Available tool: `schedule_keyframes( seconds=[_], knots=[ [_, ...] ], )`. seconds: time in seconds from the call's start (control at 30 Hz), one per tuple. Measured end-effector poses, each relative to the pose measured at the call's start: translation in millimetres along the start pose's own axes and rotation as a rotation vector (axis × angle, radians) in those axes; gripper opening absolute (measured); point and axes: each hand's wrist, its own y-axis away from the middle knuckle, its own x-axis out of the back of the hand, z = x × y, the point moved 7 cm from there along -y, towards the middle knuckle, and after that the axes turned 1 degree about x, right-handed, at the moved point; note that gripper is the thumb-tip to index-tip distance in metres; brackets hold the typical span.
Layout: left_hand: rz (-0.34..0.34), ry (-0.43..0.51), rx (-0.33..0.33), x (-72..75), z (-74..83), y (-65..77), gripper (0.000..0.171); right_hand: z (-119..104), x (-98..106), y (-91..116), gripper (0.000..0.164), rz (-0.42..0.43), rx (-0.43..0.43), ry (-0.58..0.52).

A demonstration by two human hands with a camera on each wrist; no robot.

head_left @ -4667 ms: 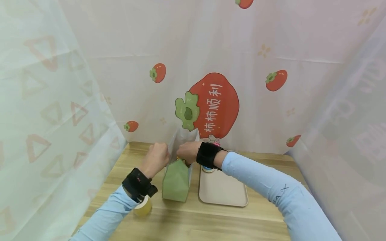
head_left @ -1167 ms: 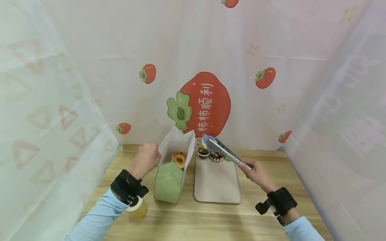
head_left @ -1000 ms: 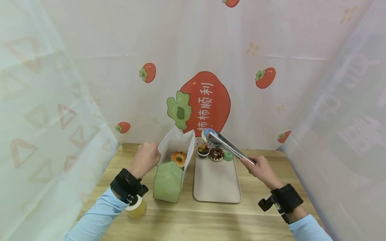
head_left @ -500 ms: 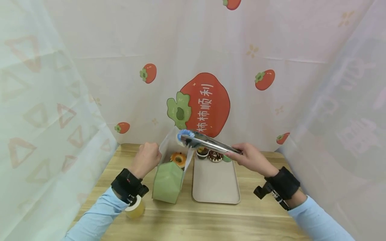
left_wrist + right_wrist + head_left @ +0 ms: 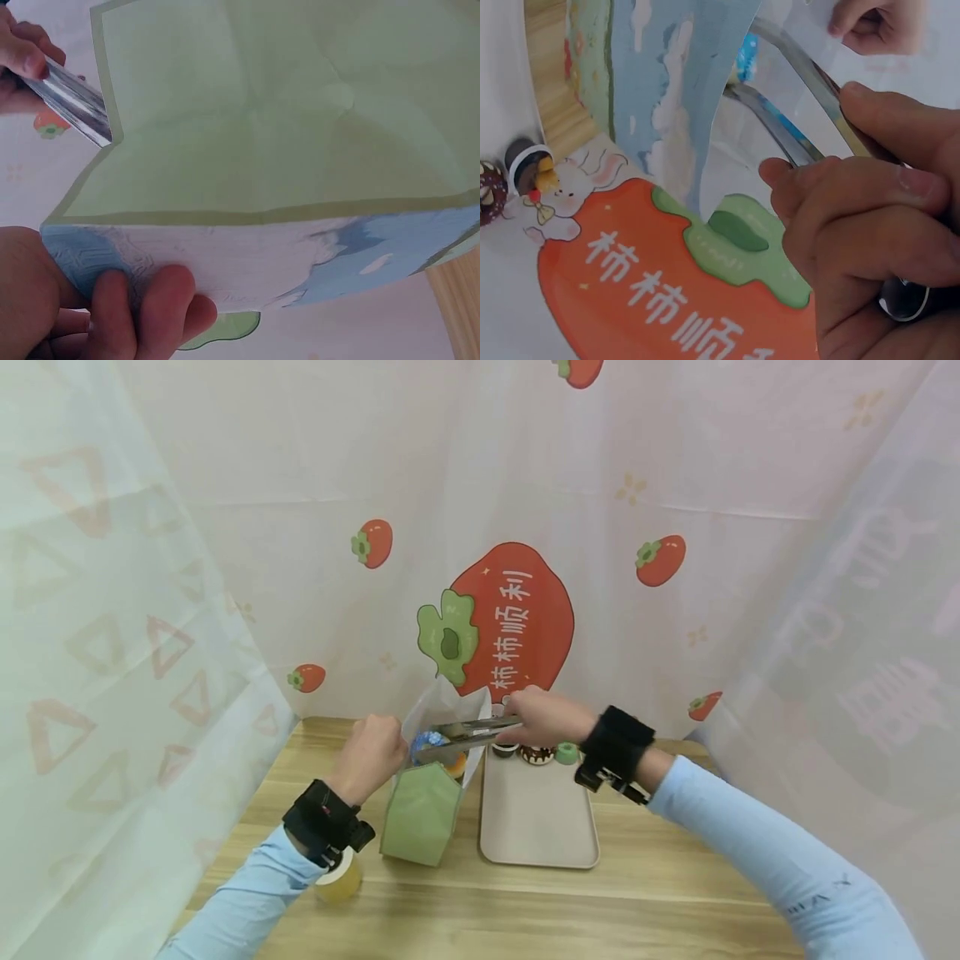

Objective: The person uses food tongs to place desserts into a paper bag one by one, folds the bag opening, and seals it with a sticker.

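A light green paper bag [image 5: 422, 814] stands upright with its mouth spread open. My left hand [image 5: 369, 758] pinches the bag's left edge; in the left wrist view, the fingers [image 5: 169, 300] curl against its blue-and-white printed side. My right hand [image 5: 547, 714] grips metal tongs [image 5: 487, 727], whose arms stand apart and reach over the right edge into the bag's mouth. At the tongs' far end, inside the mouth, is a round pastry with a blue top [image 5: 427, 741]. A golden ring-shaped bun [image 5: 456, 766] shows partly beneath it.
Right of the bag lies a beige tray [image 5: 538, 818] with a dark-cupped cupcake [image 5: 531, 166], a chocolate-iced doughnut [image 5: 537, 755] and a small green piece [image 5: 567, 752] along its back. A yellow cup with a white rim [image 5: 341, 881] stands near the left wrist. Printed curtains surround the wooden table.
My right hand has carried the blue-topped pastry in the tongs leftward from above the tray, then down into the bag's mouth. The left hand has kept its pinch on the bag.
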Motion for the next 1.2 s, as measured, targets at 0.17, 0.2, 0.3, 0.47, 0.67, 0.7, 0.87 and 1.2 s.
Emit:
schedule_keyframes(
  seconds=[0.17, 0.2, 0.3, 0.47, 0.67, 0.7, 0.87, 1.2],
  knots=[
    [0.000, -0.019, -0.012, -3.2, 4.6, -1.8, 0.048, -9.9, -12.5, -29.6, 0.020, -0.055, 0.042, 0.097],
    [0.002, -0.024, -0.018, -3.4, 5.7, -2.3, 0.049, -12.1, -15.1, -35.1, 0.019, -0.058, 0.061, 0.107],
    [0.013, -0.032, -0.033, -3.3, 8.7, -3.3, 0.050, -15.4, -23.4, -49.4, 0.027, -0.085, 0.078, 0.157],
    [0.026, -0.050, -0.060, -4.3, 9.6, -3.4, 0.050, -19.4, -32.0, -63.4, 0.038, -0.137, 0.076, 0.205],
    [0.042, -0.060, -0.047, -1.1, 3.2, -1.6, 0.050, -20.3, -32.7, -70.6, 0.045, -0.154, 0.056, 0.222],
    [0.044, -0.058, -0.047, -0.4, 2.7, -1.5, 0.049, -19.5, -32.9, -70.9, 0.044, -0.157, 0.048, 0.222],
    [0.034, -0.047, -0.043, -0.1, 1.8, -1.6, 0.042, -14.0, -34.8, -70.2, 0.039, -0.178, 0.028, 0.207],
    [0.026, -0.027, -0.003, -0.4, -4.2, 0.4, 0.029, 3.4, -7.6, -49.4, 0.024, -0.174, -0.041, 0.068]
  ],
)
